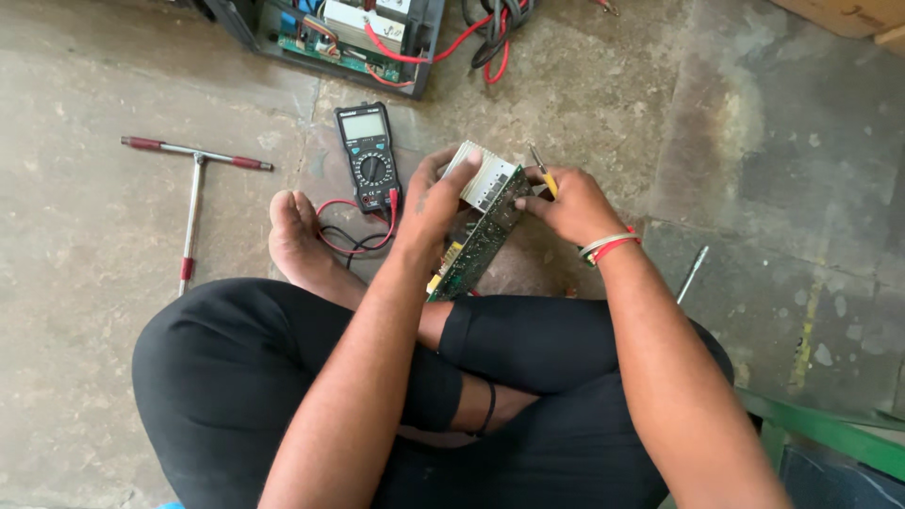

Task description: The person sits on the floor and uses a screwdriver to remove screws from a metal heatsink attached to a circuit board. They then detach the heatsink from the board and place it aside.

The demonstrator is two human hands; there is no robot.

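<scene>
Centre frame: left hand (pixel 436 203) grips flat green circuit board (pixel 478 243) bearing ribbed pale metal heatsink (pixel 481 174). Right hand (pixel 568 205) pinches slim yellow-handled screwdriver (pixel 543 176) against board's edge. Black multimeter (pixel 369 156), red leads, on rough concrete upper centre.

A black handheld multimeter (pixel 369 156) lies flat on the concrete floor just ahead of the seated person's bare foot. Its screen (pixel 364 125) sits at the top of the case: a small pale grey-green rectangle, wider than tall, set in a dark frame above the round dial. At the top edge of the view, inside an opened dark equipment case (pixel 332 36), a white rectangular label (pixel 391 31) lies on a pale block among red wires. In the top right corner a tan cardboard box (pixel 853 14) pokes in, only its corner showing
</scene>
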